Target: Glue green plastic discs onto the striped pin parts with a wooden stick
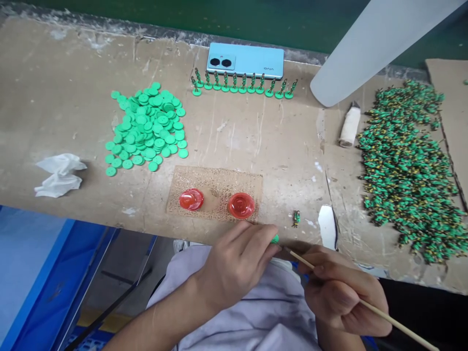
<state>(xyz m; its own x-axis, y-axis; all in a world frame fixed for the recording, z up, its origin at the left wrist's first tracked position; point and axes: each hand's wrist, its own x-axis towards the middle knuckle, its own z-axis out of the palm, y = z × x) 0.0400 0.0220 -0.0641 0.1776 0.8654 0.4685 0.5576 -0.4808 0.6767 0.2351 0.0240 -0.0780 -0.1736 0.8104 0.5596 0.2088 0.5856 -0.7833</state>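
At the near edge of the worktop [292,161], my left hand [234,258] pinches what looks like a green disc [275,239], steadying it beside the stick [395,324] my curled right hand [345,292] grips.

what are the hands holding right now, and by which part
The left hand holds a green disc by its edge, in a fingertip grip; the right hand holds a thin wooden stick partway along its length.
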